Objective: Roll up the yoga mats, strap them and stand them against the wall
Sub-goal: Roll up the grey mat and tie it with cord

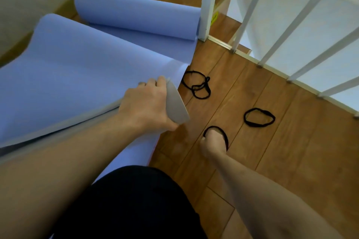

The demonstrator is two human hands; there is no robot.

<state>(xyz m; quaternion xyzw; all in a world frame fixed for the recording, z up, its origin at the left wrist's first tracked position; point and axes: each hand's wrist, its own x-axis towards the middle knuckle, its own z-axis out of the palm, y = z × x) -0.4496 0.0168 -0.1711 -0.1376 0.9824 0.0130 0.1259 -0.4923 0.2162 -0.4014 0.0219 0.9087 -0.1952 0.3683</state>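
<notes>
Wooden plank flooring (252, 161) fills the right and lower part of the frame, with a cream wall (23, 2) in the upper left and a white railing (303, 17) of slanted bars along the upper right; a white post (208, 2) stands at the top centre.

A blue yoga mat (68, 75) lies across the left half of the frame, partly lifted so that it bows into a hump. Its grey underside (175, 103) shows at the near right corner. Behind it, in the upper centre, a second stretch of blue mat is curled into a loose roll (136, 13) whose right end lies just beside the white post.

The left hand (147, 106), at centre frame, grips the turned-up corner of the mat, fingers curled over the blue face and the grey underside bent back against the palm.

The right hand (212, 145), lower centre right, is down at the floor with fingers curled round a black elastic loop (223, 134); the fingertips themselves are hidden beneath the hand.

Two further black straps lie on the floor: a tangled bunch (198, 85) just beside the mat's right edge, and a single oval loop (259, 117) further right, well apart from the mat.

A dark garment (132, 205) covers the person's leg at the bottom centre.
</notes>
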